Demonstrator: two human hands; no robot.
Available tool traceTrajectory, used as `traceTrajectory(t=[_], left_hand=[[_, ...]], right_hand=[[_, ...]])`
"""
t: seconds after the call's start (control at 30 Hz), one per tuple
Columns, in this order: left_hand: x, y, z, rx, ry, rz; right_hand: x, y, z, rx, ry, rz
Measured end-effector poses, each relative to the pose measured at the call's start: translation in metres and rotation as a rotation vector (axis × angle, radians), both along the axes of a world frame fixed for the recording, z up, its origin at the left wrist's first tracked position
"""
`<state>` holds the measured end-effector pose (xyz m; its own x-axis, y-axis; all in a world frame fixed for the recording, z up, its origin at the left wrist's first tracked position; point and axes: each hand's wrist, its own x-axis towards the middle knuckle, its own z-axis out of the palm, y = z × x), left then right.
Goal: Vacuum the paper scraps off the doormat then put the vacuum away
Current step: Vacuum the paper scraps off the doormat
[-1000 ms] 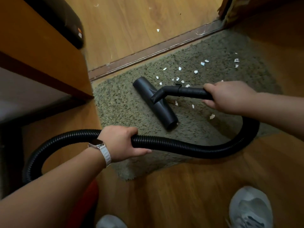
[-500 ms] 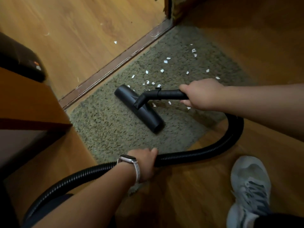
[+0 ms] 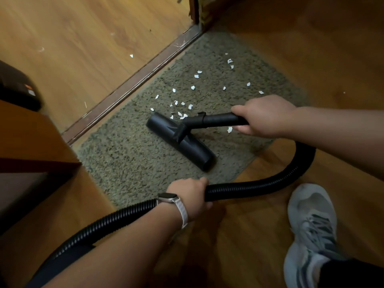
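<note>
Gripping the rigid black plastic wand [image 3: 220,119] with my right hand [image 3: 268,116], fingers wrapped round it at the right of the frame, I hold the flat black floor nozzle [image 3: 180,142] down on the shaggy grey-green doormat [image 3: 128,159] at centre. My left hand [image 3: 190,197], lower centre, is closed round the ribbed black hose [image 3: 259,188], which loops round below my right wrist.

Against a second ago, the nozzle has edged towards the small white paper scraps [image 3: 196,75]. The nearest ones now touch its far edge, and beneath the wand I see only one scrap [image 3: 229,129] where several lay. I take it the suction is starting to bite, but the job is barely begun. Most scraps are still scattered from the mat's middle towards the upper right, and a few lie beyond the brown wooden threshold strip [image 3: 133,84], on the floor at upper left. The vacuum's body is out of frame, so putting it away is a long way off.
</note>
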<state>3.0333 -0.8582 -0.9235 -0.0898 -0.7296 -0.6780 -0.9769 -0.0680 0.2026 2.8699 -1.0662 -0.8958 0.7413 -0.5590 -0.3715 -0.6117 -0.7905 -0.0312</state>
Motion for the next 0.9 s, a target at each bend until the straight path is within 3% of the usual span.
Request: traceTrajectory(t=[0.47, 0.77, 0.9], left_hand=[[0.013, -0.001, 0.011, -0.138, 0.013, 0.011], [0.026, 0.006, 0.012, -0.119, 0.016, -0.027], [0.027, 0.004, 0.01, -0.139, 0.001, 0.0]], right_hand=[[-0.037, 0.003, 0.007, 0.021, 0.067, -0.111], [-0.005, 0.032, -0.008, 0.031, 0.065, 0.047], [-0.006, 0.018, -0.004, 0.032, 0.067, -0.012]])
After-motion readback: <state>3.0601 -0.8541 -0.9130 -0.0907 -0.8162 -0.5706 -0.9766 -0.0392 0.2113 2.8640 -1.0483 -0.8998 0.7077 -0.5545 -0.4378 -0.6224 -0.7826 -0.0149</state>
